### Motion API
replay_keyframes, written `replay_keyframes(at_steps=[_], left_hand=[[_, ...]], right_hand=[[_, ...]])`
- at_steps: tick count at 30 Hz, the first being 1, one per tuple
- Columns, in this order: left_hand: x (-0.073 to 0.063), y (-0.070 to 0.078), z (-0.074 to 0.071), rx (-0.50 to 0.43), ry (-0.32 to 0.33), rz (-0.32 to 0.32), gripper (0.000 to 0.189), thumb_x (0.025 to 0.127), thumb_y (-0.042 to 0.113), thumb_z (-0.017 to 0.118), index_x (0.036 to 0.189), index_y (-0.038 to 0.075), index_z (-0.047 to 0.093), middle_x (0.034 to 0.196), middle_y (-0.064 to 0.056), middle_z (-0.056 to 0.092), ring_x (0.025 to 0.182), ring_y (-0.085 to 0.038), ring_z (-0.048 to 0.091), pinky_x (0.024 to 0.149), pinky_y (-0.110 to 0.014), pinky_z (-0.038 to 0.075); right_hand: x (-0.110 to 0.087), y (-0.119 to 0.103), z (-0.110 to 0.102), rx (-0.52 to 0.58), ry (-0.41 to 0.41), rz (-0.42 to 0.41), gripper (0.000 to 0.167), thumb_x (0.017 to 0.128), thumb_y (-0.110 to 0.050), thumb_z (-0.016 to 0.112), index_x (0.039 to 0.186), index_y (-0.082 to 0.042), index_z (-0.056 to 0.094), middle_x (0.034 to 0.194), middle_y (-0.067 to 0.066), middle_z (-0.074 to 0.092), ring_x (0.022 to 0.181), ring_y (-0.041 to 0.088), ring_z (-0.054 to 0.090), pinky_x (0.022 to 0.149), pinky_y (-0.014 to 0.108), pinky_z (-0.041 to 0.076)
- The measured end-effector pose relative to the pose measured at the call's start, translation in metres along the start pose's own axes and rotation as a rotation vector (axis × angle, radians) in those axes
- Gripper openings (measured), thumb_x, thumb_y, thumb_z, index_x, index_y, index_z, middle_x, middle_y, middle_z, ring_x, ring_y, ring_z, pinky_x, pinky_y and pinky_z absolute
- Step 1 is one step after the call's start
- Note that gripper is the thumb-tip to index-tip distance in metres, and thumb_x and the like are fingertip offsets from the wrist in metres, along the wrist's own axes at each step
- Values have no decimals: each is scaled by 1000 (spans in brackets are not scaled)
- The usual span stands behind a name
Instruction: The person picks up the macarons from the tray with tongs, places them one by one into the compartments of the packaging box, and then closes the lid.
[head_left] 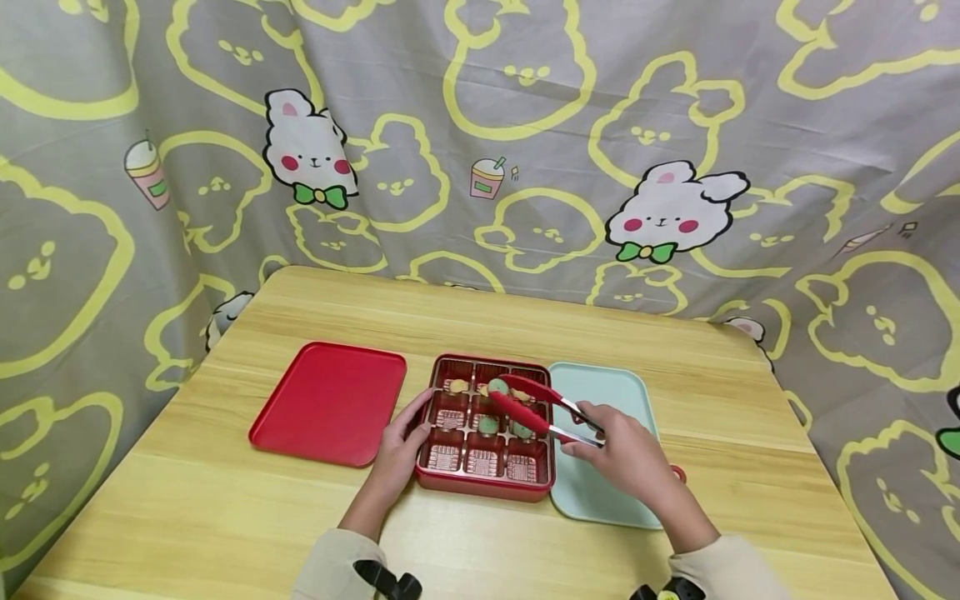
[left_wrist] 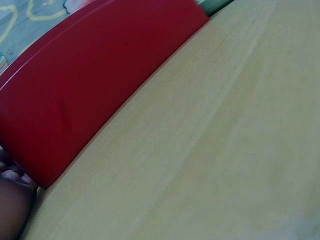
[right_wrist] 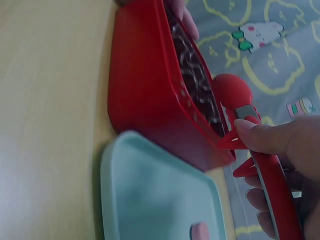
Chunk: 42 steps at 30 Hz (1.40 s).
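Observation:
A red box [head_left: 483, 485] with a clear divided insert stands on the table. Yellowish pieces [head_left: 458, 386] lie in its back row, and green round pieces [head_left: 487, 425] sit in the middle and right compartments of the middle row. My right hand [head_left: 628, 450] grips red-and-metal tongs [head_left: 519, 412] from the right. Between the tong tips, over the back middle compartment, is another green round piece [head_left: 498, 387]; whether it touches the insert, I cannot tell. My left hand [head_left: 397, 450] rests against the box's left side, thumb and fingers spread along it.
Left of the box lies a flat red tray or lid [head_left: 327, 404]. A pale turquoise tray [head_left: 600, 492] lies to the right, partly under my right arm. On it a small pink piece [right_wrist: 200, 232] shows in the right wrist view. A patterned curtain [head_left: 525, 217] hangs behind the wooden table [head_left: 465, 546].

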<state>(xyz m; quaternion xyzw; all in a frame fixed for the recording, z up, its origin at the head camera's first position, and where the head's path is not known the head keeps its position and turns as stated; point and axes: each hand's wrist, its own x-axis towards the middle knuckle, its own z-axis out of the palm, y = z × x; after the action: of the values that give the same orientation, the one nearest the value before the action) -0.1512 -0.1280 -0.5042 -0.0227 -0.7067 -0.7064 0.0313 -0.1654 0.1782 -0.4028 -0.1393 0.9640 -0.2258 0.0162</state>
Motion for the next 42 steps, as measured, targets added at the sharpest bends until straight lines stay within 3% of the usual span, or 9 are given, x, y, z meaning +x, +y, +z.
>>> replay_keyframes(at_steps=[5,9,13,18,31,42], left_hand=[[0,-2,0,7,3,4,51,94,2,45,143,17,43,149,-10,36,135,-27,32,97,-14,34],[0,-3,0,13,3,6,51,94,2,45,143,17,42,150,-10,35,135,-27,33,96,-15,36],[0,-3,0,29,4,10,50,94,3,45,143,17,43,150,-10,35,135,-27,33,98,-18,35],[-1,-2,0,32,11,-3,50,94,3,45,142,17,44,149,-9,36,135,-26,33,100,-20,34],[0,-1,0,15,1,6,50,94,1,45,142,17,44,149,-7,37,135,-24,33,100,-16,33],[1,-4,0,39,16,-1,51,93,2,46,142,20,44,149,-7,37,134,-25,34,104,-27,33]], right_hand=[[0,-12,7,-13,11,-38,60,73,-35,78,125,-12,61,108,6,67,86,19,61,69,38,44],[0,-19,11,-1,5,-60,64,73,-34,79,127,-6,59,118,10,65,105,26,62,83,45,47],[2,-26,14,12,-22,-58,67,72,-34,79,129,-4,58,123,13,62,112,31,58,83,45,51],[4,-31,18,10,-56,-57,66,73,-34,78,130,-7,58,125,12,61,112,29,59,75,40,53],[5,-31,21,25,-60,-63,62,75,-32,78,128,-6,59,124,9,62,114,27,58,86,43,50],[3,-25,12,1,-49,-51,66,74,-35,78,129,-5,58,124,12,62,114,31,57,88,46,49]])
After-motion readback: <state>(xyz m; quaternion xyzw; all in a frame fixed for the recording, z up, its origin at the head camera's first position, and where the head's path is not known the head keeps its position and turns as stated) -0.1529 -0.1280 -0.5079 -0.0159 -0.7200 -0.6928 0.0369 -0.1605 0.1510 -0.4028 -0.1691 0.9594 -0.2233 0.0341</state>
